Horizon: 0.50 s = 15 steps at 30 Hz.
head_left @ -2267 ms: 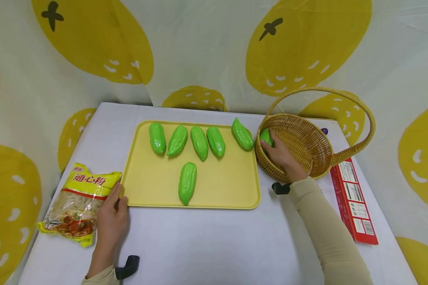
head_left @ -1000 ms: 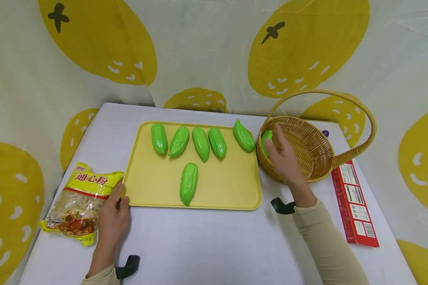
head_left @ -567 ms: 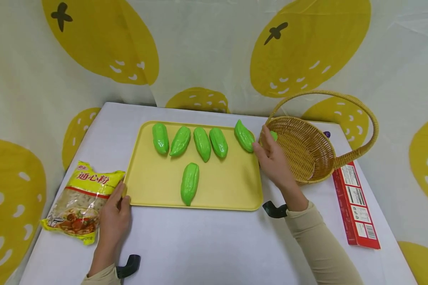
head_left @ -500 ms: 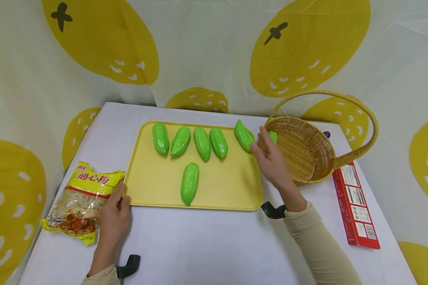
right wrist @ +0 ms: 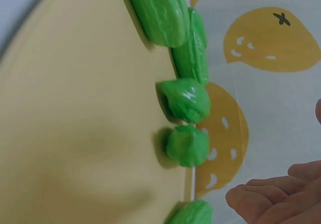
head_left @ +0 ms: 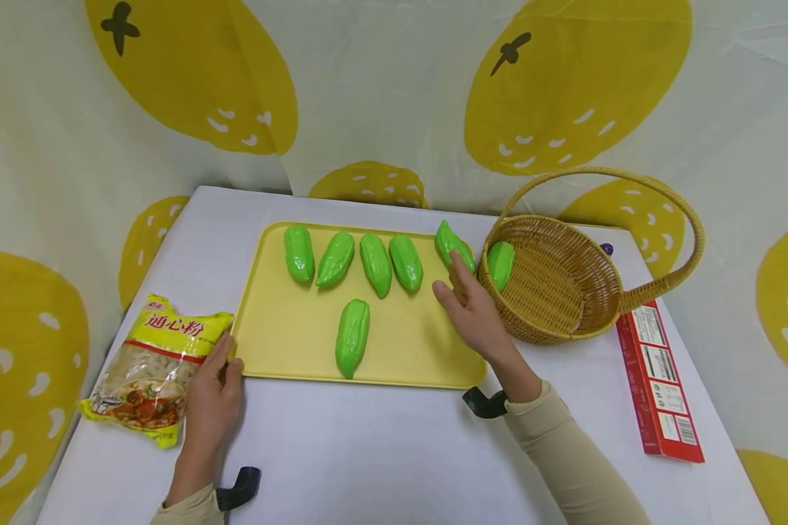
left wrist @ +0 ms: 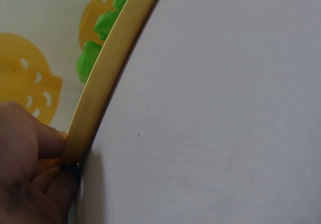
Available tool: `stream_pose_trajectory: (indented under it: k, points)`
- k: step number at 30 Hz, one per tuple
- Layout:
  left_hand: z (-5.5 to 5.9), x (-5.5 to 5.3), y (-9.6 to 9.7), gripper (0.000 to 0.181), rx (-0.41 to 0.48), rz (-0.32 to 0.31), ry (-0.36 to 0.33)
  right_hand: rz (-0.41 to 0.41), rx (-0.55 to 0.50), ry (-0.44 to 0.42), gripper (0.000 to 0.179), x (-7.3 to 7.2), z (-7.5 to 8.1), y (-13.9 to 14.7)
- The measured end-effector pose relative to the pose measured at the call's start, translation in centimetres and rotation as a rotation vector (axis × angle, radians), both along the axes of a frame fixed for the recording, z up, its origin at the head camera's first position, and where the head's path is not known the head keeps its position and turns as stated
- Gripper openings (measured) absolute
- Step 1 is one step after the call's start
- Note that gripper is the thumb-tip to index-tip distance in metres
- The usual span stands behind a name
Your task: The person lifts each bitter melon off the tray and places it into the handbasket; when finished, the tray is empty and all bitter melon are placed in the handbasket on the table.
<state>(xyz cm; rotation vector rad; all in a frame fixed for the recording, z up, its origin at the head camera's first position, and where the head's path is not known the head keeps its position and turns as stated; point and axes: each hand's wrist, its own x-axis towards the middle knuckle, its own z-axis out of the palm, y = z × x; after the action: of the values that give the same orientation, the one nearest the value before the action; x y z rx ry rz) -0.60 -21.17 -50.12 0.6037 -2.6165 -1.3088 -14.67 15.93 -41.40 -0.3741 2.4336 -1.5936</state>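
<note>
My left hand [head_left: 211, 401] grips the near left corner of the yellow tray [head_left: 289, 335]; in the left wrist view the thumb [left wrist: 47, 141] lies on the rim with fingers below it. My right hand [head_left: 478, 313] hovers over the tray's right side, fingers extended and holding nothing. Several glossy green toy vegetables shaped like bitter melons line the tray's far side, one [head_left: 453, 246] at the far right corner partly behind my right fingertips. A single one [head_left: 352, 337] lies nearer the front. Another green vegetable [head_left: 501, 264] sits inside the wicker basket [head_left: 538, 332] against its left wall.
A bag of macaroni [head_left: 157, 364] lies left of the tray, beside my left hand. Right of the basket lies a long red box [head_left: 659, 383], and a small purple thing [head_left: 607, 249] shows behind the basket. The basket's tall handle [head_left: 679, 197] arches above it.
My right hand let go of the green vegetable in the basket, came out, and moved left over the tray. My left hand has stayed at the tray's corner.
</note>
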Motion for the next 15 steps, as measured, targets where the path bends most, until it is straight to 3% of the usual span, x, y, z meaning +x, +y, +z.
stream_pose_trajectory:
  k: [15]
  points:
    - [-0.2, 0.0, -0.1, 0.050, -0.011, -0.008, 0.018, 0.093, 0.032, -0.080, 0.074, 2.5, -3.1, -4.6]
